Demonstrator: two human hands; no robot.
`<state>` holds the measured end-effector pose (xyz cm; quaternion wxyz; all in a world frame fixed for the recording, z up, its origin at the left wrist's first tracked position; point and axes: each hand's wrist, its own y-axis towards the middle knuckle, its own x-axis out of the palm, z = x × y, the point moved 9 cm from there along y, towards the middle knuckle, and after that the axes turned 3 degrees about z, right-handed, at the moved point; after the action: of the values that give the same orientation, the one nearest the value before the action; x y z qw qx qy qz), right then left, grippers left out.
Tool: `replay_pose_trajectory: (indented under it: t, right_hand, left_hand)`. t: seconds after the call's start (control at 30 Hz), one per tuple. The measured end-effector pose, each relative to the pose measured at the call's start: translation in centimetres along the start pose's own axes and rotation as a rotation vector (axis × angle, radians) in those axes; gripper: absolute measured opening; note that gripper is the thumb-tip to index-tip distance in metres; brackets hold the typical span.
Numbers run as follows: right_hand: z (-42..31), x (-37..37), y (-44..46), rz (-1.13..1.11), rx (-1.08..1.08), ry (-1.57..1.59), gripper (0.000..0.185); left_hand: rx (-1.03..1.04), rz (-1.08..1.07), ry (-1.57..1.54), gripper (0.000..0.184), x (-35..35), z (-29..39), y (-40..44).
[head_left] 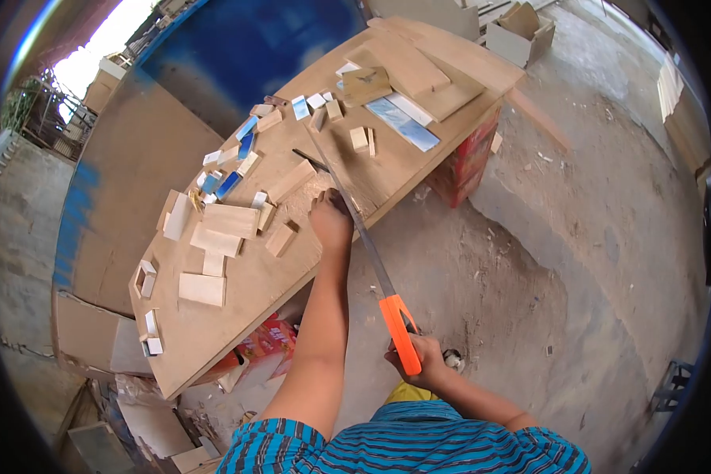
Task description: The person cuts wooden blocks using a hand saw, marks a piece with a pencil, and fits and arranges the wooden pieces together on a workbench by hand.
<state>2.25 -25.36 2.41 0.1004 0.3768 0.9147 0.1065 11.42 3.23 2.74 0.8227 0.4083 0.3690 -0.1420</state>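
Observation:
An orange-handled hand saw (400,333) is gripped at its handle by my right hand (420,359), below the front edge of the wooden table (253,320). Its long thin blade runs up and to the left across the tabletop. My left hand (331,215) rests near the table's front edge, just left of the blade, fingers bent; whatever lies beneath them is hidden. A narrow wood strip (292,182) lies left of that hand, near a dark thin tool (310,159). A small wood block (281,239) is below and left of it.
Wood pieces (203,289) are scattered over the table's left part. Larger boards (407,63) lie at the far right end, beside a blue-and-white strip (403,124). Red boxes (472,162) stand beneath the table. An open carton (520,38) sits on the floor beyond.

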Motion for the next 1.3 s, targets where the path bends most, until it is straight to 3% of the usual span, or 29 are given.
replay_pose_trajectory:
  t: [0.17, 0.27, 0.5, 0.67, 0.9, 0.97, 1.03, 1.1, 1.2, 1.3]
  right_hand:
    - [1.6, -4.2, -0.7, 0.073, 0.010, -0.220, 0.021]
    - [-0.4, -5.5, -0.7, 0.123, -0.009, -0.130, 0.026]
    - [-6.2, -2.4, 1.7, -0.003, -0.033, -0.173, 0.032]
    - [-3.1, -2.0, 4.5, -0.029, -0.017, -0.171, 0.027]
    - [-2.5, -3.5, -0.1, -0.026, 0.130, -0.157, 0.027]
    - [-4.8, -2.9, 1.9, -0.007, 0.085, -0.111, 0.030]
    - [-0.6, -1.8, 6.5, 0.068, 0.103, -0.067, 0.028]
    - [-1.0, -0.8, 10.9, 0.060, 0.012, -0.058, 0.028]
    - [-0.3, -0.1, 9.6, 0.084, -0.034, -0.037, 0.027]
    - [-0.5, -0.8, 4.8, 0.033, 0.077, -0.136, 0.023]
  left_hand:
    - [0.030, 0.004, 0.021, 0.017, -0.1, 0.1, -0.2]
    - [-0.005, -0.011, 0.063, 0.016, 0.0, 0.2, -0.6]
    - [-0.051, -0.025, 0.107, 0.014, 1.0, -1.6, -1.2]
    - [-0.061, -0.068, 0.126, 0.014, 1.5, -1.7, -0.9]
    - [-0.039, -0.058, 0.094, 0.014, 0.2, 0.2, -0.8]
    - [-0.019, -0.048, 0.058, 0.013, 0.3, 0.1, -1.2]
    - [0.005, -0.020, 0.012, 0.013, 0.2, 0.1, -1.4]
    - [-0.015, -0.075, 0.036, 0.011, 0.3, 0.6, -1.3]
    - [-0.016, -0.067, 0.079, 0.012, -0.1, 0.7, -1.6]
    - [-0.025, -0.024, 0.015, 0.015, 0.2, 0.2, -1.4]
